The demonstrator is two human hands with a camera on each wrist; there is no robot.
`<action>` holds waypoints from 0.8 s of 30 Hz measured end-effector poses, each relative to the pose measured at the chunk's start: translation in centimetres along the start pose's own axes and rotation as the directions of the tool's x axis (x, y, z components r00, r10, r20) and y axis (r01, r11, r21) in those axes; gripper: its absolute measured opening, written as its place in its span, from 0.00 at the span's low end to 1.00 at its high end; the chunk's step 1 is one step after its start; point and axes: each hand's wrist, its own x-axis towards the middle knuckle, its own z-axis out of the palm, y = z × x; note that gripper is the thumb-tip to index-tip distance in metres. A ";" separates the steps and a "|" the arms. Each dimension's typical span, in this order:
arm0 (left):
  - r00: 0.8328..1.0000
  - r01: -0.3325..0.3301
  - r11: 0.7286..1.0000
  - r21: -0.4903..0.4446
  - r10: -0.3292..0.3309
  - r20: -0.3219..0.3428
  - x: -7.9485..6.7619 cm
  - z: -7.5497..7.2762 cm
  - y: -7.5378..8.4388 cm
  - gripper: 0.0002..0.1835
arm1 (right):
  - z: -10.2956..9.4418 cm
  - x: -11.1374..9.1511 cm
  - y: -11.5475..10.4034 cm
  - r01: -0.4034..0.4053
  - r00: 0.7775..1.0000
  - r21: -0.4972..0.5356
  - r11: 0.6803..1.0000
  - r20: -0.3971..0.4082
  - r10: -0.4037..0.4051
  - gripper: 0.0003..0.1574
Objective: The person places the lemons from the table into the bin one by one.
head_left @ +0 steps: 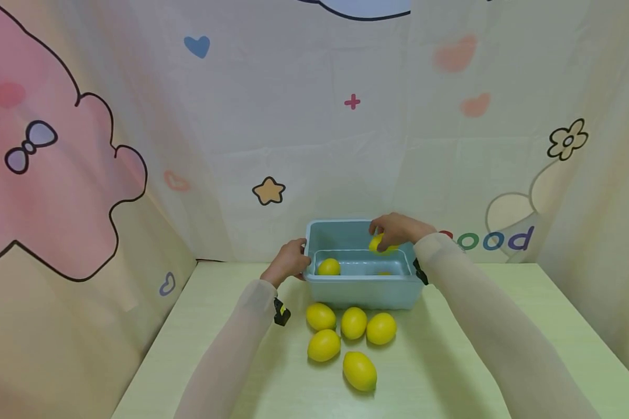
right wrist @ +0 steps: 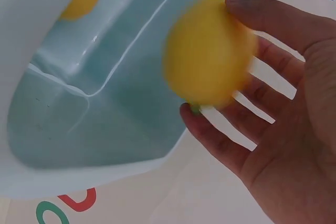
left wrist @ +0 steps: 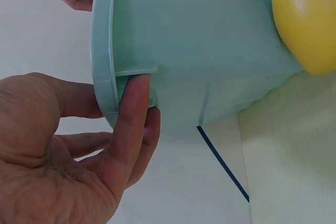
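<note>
A light blue plastic bin (head_left: 367,294) stands against the backdrop. My left hand (head_left: 292,259) grips its left end, the thumb over the rim and fingers curled under the lip (left wrist: 107,35). Over the bin's right part, my right hand (head_left: 398,228) holds a yellow lemon (head_left: 376,242) between thumb and fingers. That held lemon (right wrist: 207,51) looks blurred in the right wrist view, its green tip by a fingertip. Inside the bin one lemon (head_left: 329,267) lies at the left, and another lemon (head_left: 384,273) is mostly hidden behind the front rim.
Several lemons (head_left: 353,323) lie on the pale table (head_left: 230,349) in front of the bin, one of them (head_left: 360,371) closest to me. A printed cloth backdrop (head_left: 304,116) rises behind the table. Each sleeve ends near a black wrist mount (head_left: 281,313).
</note>
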 end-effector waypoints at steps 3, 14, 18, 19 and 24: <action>1.000 0.002 1.000 0.005 -0.002 -0.003 0.0 0.0 0.0 0.28 | -0.1 -0.1 0.0 0.001 1.000 -0.006 1.000 0.005 -0.001 0.28; 1.000 -0.017 1.000 -0.002 0.017 -0.002 -0.1 0.0 -0.1 0.27 | -0.8 -0.7 -0.6 0.060 0.997 -0.067 0.996 -0.046 -0.063 0.27; 1.000 -0.020 1.000 -0.013 0.020 0.000 0.0 0.0 -0.1 0.27 | -1.0 -1.2 -1.1 0.084 0.993 -0.089 0.992 -0.072 -0.091 0.27; 1.000 -0.020 1.000 -0.016 0.020 0.002 -0.1 0.0 -0.1 0.26 | -1.0 -1.4 -1.1 0.091 0.992 -0.091 0.992 -0.077 -0.098 0.26; 1.000 -0.019 1.000 -0.011 0.019 0.000 0.0 0.1 -0.2 0.27 | -1.2 -2.7 -1.1 0.132 0.982 -0.078 0.988 -0.122 -0.141 0.26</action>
